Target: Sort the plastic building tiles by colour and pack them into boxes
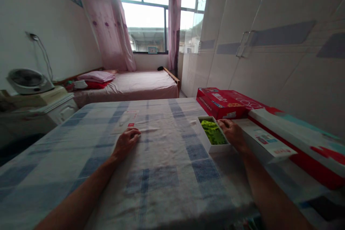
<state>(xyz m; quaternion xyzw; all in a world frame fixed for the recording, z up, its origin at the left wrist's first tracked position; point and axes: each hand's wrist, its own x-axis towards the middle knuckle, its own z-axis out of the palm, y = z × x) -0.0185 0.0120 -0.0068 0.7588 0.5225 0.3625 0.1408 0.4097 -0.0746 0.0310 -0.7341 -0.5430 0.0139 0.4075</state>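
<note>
My left hand (pixel 127 142) rests on the checked tablecloth with its fingers loosely bent and apart, nothing visible in them. Just beyond its fingers lies a flat white card (pixel 124 121) with a small red mark. At the right, an open white box (pixel 218 148) holds crumpled lime-green material (pixel 212 132), whose exact kind I cannot make out. My right hand (pixel 231 132) is closed at the box's right side, fingertips on its rim. Part of that side is hidden behind the hand.
Beside my right forearm lies a white printed carton (pixel 269 143). A red box (pixel 219 104) and a long red and white box (pixel 299 133) line the table's right edge. Beyond the table (pixel 167 172) are a bed (pixel 145 82), a fan (pixel 28 81) at left and tall cupboards (pixel 258 75) at right.
</note>
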